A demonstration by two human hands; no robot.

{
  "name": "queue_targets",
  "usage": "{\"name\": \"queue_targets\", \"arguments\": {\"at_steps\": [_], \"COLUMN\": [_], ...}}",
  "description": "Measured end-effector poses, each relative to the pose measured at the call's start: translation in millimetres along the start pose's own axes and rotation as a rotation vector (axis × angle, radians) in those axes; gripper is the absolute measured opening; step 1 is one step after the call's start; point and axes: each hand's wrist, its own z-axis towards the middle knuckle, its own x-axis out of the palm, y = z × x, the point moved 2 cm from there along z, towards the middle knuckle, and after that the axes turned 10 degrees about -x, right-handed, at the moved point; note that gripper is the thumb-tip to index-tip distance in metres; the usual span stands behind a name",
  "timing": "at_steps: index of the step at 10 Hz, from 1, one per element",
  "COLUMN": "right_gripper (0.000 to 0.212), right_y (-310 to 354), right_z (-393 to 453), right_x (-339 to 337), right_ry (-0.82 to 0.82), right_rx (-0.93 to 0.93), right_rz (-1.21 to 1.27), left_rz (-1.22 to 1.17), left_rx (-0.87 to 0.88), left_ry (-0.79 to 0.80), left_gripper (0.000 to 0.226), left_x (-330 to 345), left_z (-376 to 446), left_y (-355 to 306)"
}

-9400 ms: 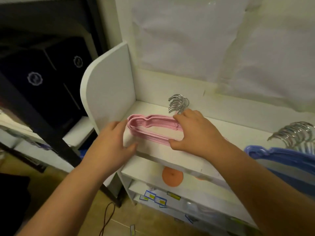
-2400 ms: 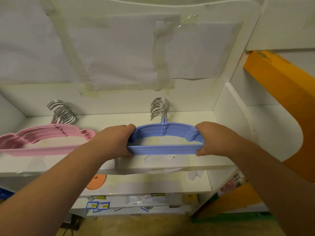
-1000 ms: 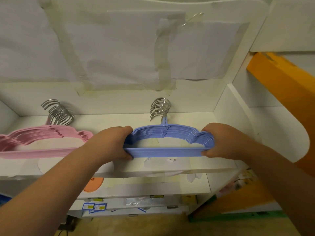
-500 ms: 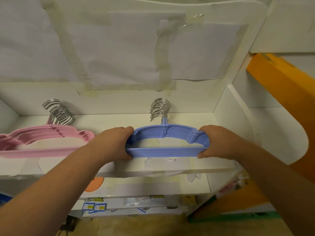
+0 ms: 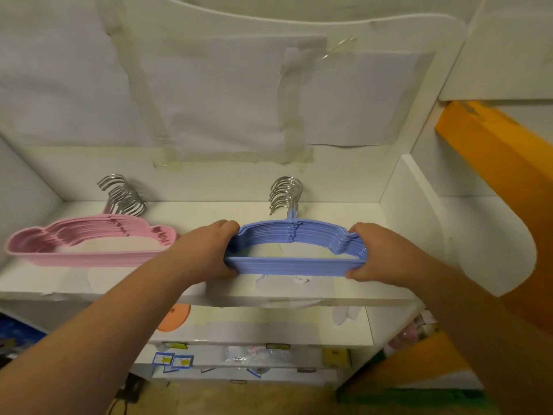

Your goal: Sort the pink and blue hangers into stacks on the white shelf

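A stack of blue hangers with metal hooks lies flat on the white shelf, right of centre. My left hand grips the stack's left end and my right hand grips its right end, fingers curled over the top and thumbs under the front bar. A stack of pink hangers lies on the shelf's left part, hooks pointing to the back wall, with no hand on it.
White side panels close the shelf at left and right. Taped paper sheets cover the back wall. Lower shelves hold an orange disc and small labelled packets. An orange board leans at the right.
The pink stack was held earlier and now lies alone at left. Over the last second both hands stay on the blue stack, and its right end has shifted slightly leftward.
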Motion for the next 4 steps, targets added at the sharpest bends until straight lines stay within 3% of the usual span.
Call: {"name": "queue_targets", "arguments": {"at_steps": [4], "right_gripper": [0.092], "right_y": [7.8], "right_z": [-12.0], "right_x": [4.1], "right_ry": [-0.123], "right_rx": [0.025], "right_rz": [-0.211], "left_rz": [-0.122], "left_rx": [0.007], "left_ry": [-0.135], "left_gripper": [0.107], "left_x": [1.7], "left_z": [-13.4], "left_y": [14.3]}}
